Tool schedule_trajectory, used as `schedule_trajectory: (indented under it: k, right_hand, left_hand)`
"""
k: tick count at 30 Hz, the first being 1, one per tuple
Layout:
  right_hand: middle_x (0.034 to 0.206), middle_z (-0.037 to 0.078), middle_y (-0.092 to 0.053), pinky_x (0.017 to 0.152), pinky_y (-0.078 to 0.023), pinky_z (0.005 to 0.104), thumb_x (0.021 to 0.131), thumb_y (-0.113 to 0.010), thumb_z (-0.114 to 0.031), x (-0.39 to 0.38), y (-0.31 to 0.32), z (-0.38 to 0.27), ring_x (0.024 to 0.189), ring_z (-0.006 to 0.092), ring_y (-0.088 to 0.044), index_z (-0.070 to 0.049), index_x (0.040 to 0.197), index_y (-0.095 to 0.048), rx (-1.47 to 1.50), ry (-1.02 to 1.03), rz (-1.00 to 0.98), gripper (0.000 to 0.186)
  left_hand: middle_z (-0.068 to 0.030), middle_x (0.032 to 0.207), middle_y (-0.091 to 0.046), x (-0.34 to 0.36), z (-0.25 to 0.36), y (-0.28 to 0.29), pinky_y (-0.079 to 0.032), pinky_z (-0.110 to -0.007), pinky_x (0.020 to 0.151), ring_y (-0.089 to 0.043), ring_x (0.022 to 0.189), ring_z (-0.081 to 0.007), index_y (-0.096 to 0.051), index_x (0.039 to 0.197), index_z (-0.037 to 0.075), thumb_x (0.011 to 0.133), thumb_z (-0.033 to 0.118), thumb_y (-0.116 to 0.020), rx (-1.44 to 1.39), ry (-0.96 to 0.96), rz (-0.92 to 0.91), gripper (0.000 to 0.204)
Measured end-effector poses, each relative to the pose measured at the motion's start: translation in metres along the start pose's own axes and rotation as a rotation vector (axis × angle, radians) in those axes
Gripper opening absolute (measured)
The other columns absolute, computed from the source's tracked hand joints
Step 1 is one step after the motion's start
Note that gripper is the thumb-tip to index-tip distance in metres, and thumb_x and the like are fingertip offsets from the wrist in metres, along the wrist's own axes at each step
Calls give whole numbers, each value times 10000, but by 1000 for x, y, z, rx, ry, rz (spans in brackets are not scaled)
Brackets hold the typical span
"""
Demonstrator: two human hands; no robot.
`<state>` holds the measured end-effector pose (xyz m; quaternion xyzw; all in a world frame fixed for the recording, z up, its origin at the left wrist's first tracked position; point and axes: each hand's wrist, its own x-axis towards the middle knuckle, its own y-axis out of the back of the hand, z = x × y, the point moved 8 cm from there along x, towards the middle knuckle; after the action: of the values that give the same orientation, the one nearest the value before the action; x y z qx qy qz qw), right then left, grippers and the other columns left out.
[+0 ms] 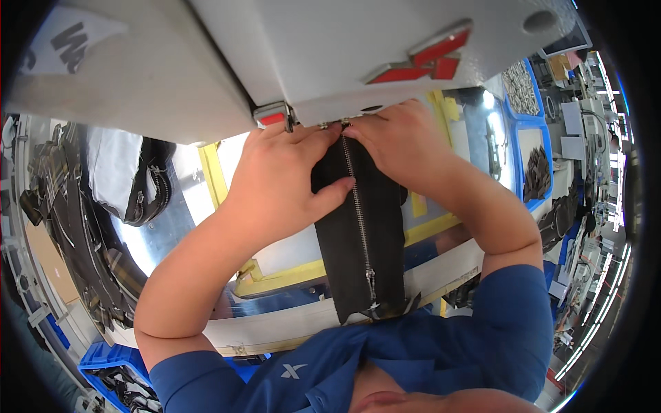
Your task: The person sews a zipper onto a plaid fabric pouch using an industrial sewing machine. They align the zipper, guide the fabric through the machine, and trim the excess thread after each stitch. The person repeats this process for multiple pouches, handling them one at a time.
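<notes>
A long black fabric piece (334, 241) with a metal zipper (359, 213) down its middle lies under the head of a grey-white sewing machine (330, 62). The zipper's slider sits near the end closest to my body. My left hand (279, 175) rests flat on the fabric's left side, open, its thumb reaching to the zipper teeth and its forefinger near the metal parts under the machine head. My right hand (406, 144) is closed on the fabric at the zipper's far end, its thumb beside the teeth. The machine head partly hides the fingers of both hands.
Dark garment pieces (76, 241) hang on the left, beside a white-lined piece with a zipper (148, 193). Yellow tape (289, 277) borders the work surface. Blue bins (518, 172) holding small parts stand at right; another blue bin (103, 358) is at lower left.
</notes>
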<state>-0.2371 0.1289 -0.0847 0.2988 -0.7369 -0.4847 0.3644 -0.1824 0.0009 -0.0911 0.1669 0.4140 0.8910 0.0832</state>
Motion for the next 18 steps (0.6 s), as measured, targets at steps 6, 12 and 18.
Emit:
schedule_trajectory:
  k: [6,12,18]
  right_hand:
    - [1006,87,-734,931,-543,445,898,-650,-124,5,-3,-12,1003,305,-702,-41,1005,-725,-46,81,38,155]
    - [1029,92,-734,913,-544,427,890,-639,-132,-1,-2,-8,982,292,-708,-21,1073,-723,-54,54,13,231]
    - [1119,116,-710,927,-530,412,937,-690,-223,-7,3,-22,1039,276,-693,31,1184,-692,-104,79,-12,354]
  left_hand:
    - [-176,1204,-752,-6,-2,6,-485,-445,1025,-665,1130,-353,-740,1222,-19,767,299,-836,57,73,-31,563]
    - [-183,1337,-698,-6,9,2,-489,-437,1020,-636,1214,-356,-699,1301,-22,781,360,-851,210,21,-60,663]
    - [-240,1401,-628,-14,17,-12,-477,-473,1091,-608,1275,-397,-598,1413,-60,825,418,-837,293,-86,-24,795]
